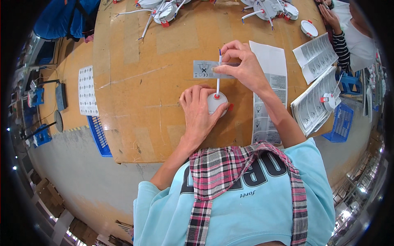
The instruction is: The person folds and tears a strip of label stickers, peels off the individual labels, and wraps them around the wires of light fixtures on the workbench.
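Observation:
My left hand [196, 110] rests on the table, its fingers closed round the rim of a small round white downlight [214, 105]. A white cable [218, 86] rises from the red grommet in the light's middle and points away from me, its blue wire end showing past the fingers. My right hand [245, 67] pinches a grey printed sticker label [202, 70] against this cable, above the light. The label lies crosswise over the cable, its left part sticking out free. Whether it is stuck down there I cannot tell.
Right of my hands lies a long label sheet [269, 57]; further right, a folded sheet [315, 58] and a stack of sheets [308, 107] bearing another downlight [329, 102]. More downlights [165, 13] are heaped at the far edge. A co-worker [358, 39] is at the far right. A blue crate [98, 136] stands left.

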`<state>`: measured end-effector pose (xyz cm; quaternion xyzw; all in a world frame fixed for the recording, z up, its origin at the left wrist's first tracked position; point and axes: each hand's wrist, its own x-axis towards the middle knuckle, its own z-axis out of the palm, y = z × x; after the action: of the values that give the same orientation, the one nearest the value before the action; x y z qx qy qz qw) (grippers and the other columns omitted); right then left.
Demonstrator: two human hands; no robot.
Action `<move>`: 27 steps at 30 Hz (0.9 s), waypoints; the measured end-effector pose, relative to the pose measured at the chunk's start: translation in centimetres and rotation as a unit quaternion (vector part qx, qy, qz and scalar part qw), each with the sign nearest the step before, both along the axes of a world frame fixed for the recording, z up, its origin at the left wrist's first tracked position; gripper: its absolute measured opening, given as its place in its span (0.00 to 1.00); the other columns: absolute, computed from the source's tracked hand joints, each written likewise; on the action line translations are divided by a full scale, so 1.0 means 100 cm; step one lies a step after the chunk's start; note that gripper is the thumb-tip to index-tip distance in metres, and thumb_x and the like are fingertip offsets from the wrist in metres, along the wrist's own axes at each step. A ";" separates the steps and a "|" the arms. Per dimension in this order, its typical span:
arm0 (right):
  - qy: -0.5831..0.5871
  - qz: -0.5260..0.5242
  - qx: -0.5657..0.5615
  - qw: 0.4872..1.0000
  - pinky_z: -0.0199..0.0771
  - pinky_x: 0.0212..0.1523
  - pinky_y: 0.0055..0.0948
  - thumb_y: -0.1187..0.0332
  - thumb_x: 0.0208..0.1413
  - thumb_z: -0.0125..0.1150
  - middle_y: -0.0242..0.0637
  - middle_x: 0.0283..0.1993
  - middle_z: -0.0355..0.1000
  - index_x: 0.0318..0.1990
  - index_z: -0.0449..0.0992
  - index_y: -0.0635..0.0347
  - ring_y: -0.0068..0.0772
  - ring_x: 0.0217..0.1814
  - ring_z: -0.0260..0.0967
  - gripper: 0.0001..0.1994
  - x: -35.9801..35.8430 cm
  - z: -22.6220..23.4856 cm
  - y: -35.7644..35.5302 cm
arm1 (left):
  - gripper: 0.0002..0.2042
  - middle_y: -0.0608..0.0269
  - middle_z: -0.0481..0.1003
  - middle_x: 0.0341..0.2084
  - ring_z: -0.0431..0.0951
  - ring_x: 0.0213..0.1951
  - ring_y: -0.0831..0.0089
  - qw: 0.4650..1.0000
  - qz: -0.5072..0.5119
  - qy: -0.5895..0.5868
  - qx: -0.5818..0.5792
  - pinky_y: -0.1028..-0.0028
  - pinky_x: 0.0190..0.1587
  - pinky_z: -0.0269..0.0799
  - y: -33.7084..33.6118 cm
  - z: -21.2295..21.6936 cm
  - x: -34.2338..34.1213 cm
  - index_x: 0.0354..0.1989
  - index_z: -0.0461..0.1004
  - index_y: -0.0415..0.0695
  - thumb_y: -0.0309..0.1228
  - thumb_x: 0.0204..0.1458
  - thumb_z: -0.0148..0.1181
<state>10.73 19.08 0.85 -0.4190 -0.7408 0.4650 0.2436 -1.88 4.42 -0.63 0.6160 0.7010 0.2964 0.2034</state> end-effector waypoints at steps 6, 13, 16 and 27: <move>-0.069 0.092 0.048 0.992 0.59 0.56 0.34 0.65 0.42 0.70 0.30 0.46 0.69 0.24 0.75 0.60 0.35 0.52 0.60 0.10 0.003 0.021 0.004 | 0.21 0.58 0.69 0.44 0.66 0.49 0.60 0.998 -0.032 -0.053 0.001 0.63 0.55 0.57 0.000 0.005 -0.021 0.45 0.72 0.40 0.39 0.45 0.66; -0.004 0.129 0.084 0.988 0.58 0.59 0.37 0.63 0.42 0.70 0.26 0.48 0.69 0.26 0.76 0.57 0.39 0.58 0.55 0.10 0.011 0.038 -0.007 | 0.18 0.55 0.71 0.49 0.73 0.49 0.70 0.853 -0.040 -0.518 -0.045 0.72 0.52 0.69 0.054 0.000 -0.078 0.58 0.63 0.36 0.27 0.60 0.47; -0.002 0.142 0.092 0.986 0.58 0.59 0.36 0.64 0.41 0.71 0.27 0.49 0.68 0.26 0.77 0.57 0.39 0.59 0.54 0.10 0.007 0.041 -0.009 | 0.22 0.55 0.72 0.49 0.74 0.48 0.71 0.783 -0.147 -0.585 -0.155 0.73 0.51 0.70 0.084 -0.003 -0.075 0.60 0.61 0.36 0.26 0.56 0.51; 0.046 0.142 0.110 0.983 0.58 0.58 0.38 0.67 0.39 0.73 0.29 0.51 0.68 0.26 0.77 0.58 0.41 0.59 0.53 0.10 0.006 0.035 -0.009 | 0.24 0.57 0.73 0.44 0.76 0.45 0.70 0.710 -0.298 -0.580 -0.266 0.74 0.44 0.75 0.125 -0.040 -0.047 0.53 0.66 0.39 0.24 0.44 0.57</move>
<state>11.31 18.18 4.35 -0.2583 -0.8275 0.4291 0.2537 -6.61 16.90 -4.67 0.4202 0.2755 0.3206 0.8030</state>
